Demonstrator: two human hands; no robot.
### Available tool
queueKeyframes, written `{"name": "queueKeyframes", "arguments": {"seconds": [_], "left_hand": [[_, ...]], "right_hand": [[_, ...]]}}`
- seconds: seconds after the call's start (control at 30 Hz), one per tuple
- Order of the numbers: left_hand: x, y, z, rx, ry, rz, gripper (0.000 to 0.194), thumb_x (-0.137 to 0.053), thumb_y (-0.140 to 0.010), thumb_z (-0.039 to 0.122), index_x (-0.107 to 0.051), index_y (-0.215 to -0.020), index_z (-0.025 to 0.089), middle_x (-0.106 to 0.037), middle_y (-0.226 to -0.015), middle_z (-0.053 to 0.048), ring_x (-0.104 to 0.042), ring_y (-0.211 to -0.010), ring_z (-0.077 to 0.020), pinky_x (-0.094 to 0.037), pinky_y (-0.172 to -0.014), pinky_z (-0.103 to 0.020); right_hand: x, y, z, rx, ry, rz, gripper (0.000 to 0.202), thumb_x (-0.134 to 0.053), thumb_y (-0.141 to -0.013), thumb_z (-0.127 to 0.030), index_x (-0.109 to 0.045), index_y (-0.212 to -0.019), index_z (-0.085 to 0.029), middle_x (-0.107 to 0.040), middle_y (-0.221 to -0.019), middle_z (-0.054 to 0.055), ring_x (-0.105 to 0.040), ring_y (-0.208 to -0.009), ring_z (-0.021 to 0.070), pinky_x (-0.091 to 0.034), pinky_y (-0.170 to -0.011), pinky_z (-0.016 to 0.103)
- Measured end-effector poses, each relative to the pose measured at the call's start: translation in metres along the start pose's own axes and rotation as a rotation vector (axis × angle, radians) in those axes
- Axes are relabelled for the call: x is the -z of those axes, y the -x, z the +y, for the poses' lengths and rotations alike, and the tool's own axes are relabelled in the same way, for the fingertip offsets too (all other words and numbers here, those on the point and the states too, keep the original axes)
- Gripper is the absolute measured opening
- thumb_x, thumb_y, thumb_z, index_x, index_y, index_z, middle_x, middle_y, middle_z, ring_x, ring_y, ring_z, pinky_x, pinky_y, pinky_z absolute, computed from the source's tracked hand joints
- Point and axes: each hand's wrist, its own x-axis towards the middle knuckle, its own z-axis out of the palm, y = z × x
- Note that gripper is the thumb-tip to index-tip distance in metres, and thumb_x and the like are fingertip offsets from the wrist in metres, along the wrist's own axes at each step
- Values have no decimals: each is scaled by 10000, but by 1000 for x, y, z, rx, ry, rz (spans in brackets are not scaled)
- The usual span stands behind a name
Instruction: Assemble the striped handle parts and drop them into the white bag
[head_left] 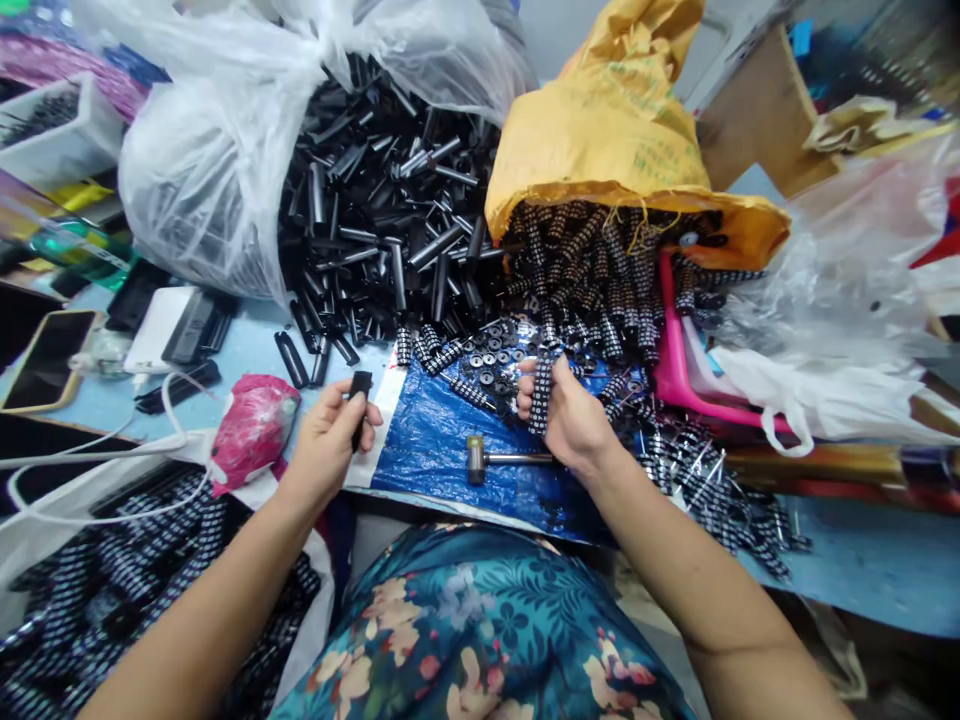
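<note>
My left hand (335, 432) is closed around a short black plastic tube (361, 392), held upright between thumb and fingers. My right hand (568, 405) grips a black roller (540, 396) with rows of white marks. A small hammer (477, 460) lies on the blue plastic sheet (427, 450) between my hands, its handle running toward my right wrist. Beyond the right hand, small black discs (491, 358) and several more marked rollers lie scattered. A large heap of black tubes (397, 200) spills from a clear plastic bag.
A yellow sack (600, 130) pours out marked rollers at the back right, beside a pink plastic frame (675, 350). At left are a pink-wrapped bundle (255, 425), white cables and a phone (49, 360). A bag of marked rollers (127, 580) stands at lower left.
</note>
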Motion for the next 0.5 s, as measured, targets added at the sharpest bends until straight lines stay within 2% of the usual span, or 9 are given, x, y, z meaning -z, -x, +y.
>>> {"name": "queueKeyframes", "arguments": {"seconds": [0.07,0.13,0.2,0.27,0.33,0.37,0.43,0.5], "left_hand": [[3,-5,2,-58,-78,12,287,-663,-872,412,-568,-1002,175,-632,-738,17,-496,-489,-67,-372,-496,-202],[-2,-4,6,-67,-100,2,260,-655,-872,400,-562,-951,171,-623,-726,18,-488,-483,-64,-364,-488,-203],[-16,2,10,-33,-102,-56,264,-646,-872,412,-552,-903,167,-612,-703,19,-465,-460,-61,-337,-464,-205],[-37,13,12,0,-123,-156,291,-642,-873,432,-548,-835,160,-588,-672,17,-440,-452,-59,-328,-457,-212],[-64,24,12,-3,-133,-224,308,-670,-854,435,-558,-791,155,-559,-650,18,-443,-486,-67,-359,-490,-221],[-77,29,11,-17,-116,-228,302,-700,-831,424,-574,-792,153,-560,-657,16,-463,-524,-77,-384,-522,-226],[-103,38,6,-48,-35,-218,298,-774,-765,395,-626,-855,153,-621,-759,-11,-540,-657,-111,-445,-628,-245],[-121,44,-2,-89,51,-250,335,-818,-719,383,-669,-915,156,-666,-895,-40,-588,-801,-149,-474,-747,-277]], "right_hand": [[-11,11,6,-154,-197,31,576,-583,-900,-784,-566,-1016,-220,-467,-734,-23,-446,-540,158,-394,-494,248],[-18,19,10,-171,-290,49,564,-681,-863,-751,-580,-1023,-220,-418,-684,-51,-357,-479,127,-326,-453,217],[-24,25,13,-142,-322,52,558,-715,-872,-728,-596,-1083,-225,-400,-655,-68,-308,-448,112,-294,-436,201],[-28,31,15,-111,-332,39,543,-697,-912,-717,-602,-1143,-235,-397,-637,-76,-287,-429,104,-287,-425,191],[-33,34,17,-60,-323,48,491,-650,-963,-695,-607,-1152,-244,-417,-644,-68,-332,-437,108,-327,-433,190],[-36,35,19,-20,-301,72,459,-620,-987,-679,-611,-1137,-245,-455,-673,-52,-404,-471,119,-379,-456,197],[-40,38,24,69,-203,117,417,-530,-1038,-643,-616,-1113,-242,-568,-820,9,-583,-656,173,-508,-563,245],[-42,41,28,147,-51,108,419,-396,-1095,-586,-625,-1139,-237,-627,-1036,71,-652,-920,249,-586,-713,337]]}}
